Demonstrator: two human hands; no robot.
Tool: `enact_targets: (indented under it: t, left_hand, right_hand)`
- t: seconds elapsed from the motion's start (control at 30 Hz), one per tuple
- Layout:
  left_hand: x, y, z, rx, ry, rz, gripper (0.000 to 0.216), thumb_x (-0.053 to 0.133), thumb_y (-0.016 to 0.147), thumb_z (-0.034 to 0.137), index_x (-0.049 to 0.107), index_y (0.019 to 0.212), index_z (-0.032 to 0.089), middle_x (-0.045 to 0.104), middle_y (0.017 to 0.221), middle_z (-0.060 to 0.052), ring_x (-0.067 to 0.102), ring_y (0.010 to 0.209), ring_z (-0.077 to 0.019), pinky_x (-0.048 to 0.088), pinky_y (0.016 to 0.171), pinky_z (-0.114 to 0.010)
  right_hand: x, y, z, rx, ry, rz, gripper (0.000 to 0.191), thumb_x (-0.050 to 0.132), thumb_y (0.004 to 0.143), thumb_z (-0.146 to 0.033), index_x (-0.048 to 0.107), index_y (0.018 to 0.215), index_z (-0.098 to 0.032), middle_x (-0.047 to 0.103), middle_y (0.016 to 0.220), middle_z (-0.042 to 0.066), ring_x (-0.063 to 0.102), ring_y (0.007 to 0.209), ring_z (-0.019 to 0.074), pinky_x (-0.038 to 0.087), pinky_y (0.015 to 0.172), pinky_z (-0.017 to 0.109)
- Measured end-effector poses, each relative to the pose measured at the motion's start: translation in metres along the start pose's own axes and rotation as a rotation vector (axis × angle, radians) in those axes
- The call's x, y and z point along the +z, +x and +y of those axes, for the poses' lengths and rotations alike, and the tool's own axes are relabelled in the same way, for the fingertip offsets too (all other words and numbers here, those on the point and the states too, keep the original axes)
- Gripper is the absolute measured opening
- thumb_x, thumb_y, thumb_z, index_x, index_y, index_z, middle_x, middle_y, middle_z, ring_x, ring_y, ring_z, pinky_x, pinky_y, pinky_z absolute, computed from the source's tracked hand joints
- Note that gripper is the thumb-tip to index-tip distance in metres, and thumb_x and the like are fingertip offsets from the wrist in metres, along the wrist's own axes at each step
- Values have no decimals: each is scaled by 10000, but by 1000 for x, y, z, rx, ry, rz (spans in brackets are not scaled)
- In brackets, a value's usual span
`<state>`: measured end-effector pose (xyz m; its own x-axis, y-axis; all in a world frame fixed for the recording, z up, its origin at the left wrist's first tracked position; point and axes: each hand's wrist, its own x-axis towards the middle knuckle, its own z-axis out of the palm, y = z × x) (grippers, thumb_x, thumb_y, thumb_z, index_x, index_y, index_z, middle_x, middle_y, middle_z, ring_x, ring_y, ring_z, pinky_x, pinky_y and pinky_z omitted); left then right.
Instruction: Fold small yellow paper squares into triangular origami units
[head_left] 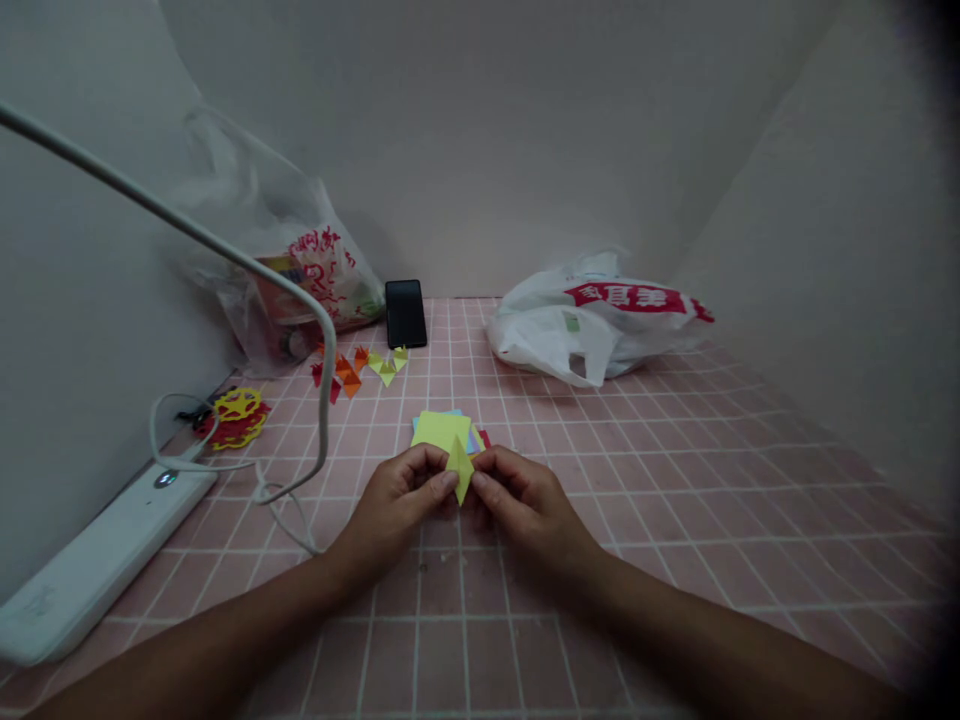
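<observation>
A small diamond-shaped piece of folded yellow paper (460, 472) is pinched between both hands near the middle of the table. My left hand (409, 492) grips its left edge between thumb and fingers. On the opposite edge, the thumb and fingers of my right hand (521, 497) are closed on it. Just behind the hands lies a stack of coloured paper squares (439, 428), yellow on top with blue, purple and red edges showing. Farther back on the left are several small folded paper shapes, among them an orange one (347, 372) and a yellow one (386, 368).
A black phone (406, 313) lies at the back. Plastic bags stand at the back left (315, 270) and back right (592, 320). At left are a white power bank-like box (112, 550), a pale cable (326, 400) arching up across the view, and red and yellow cut-outs (238, 415).
</observation>
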<state>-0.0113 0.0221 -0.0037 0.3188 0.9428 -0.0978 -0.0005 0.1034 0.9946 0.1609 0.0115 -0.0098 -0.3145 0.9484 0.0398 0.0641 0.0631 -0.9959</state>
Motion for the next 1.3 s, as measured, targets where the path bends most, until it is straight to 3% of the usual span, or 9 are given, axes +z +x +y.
enact_targets:
  t: [0.5,0.9,1.3]
  left_hand:
    - [1,1,2,12,86,82,189,626,784,332,582,757,150,562,649,18,502,601,-114,398,588,-246]
    - [3,-4,7,23,142,-2,207,642,785,350,611,786,146,575,684,3,528,657,-136,411,640,-261]
    - [-1,-5,2,118,272,-16,231,519,890,333,633,797,155,583,710,-13,530,685,-145,418,662,-262]
  right_hand:
    - [-1,2,1,13,58,-47,159,531,902,-295,598,867,-156,581,705,-1,522,569,104,420,548,240]
    - [-2,-2,-4,-220,-341,9,118,523,891,-171,587,792,-174,590,695,-1,531,630,126,389,596,251]
    - [-2,-2,-3,-247,-363,-19,132,499,898,-146,610,831,-173,630,740,19,567,671,134,412,635,260]
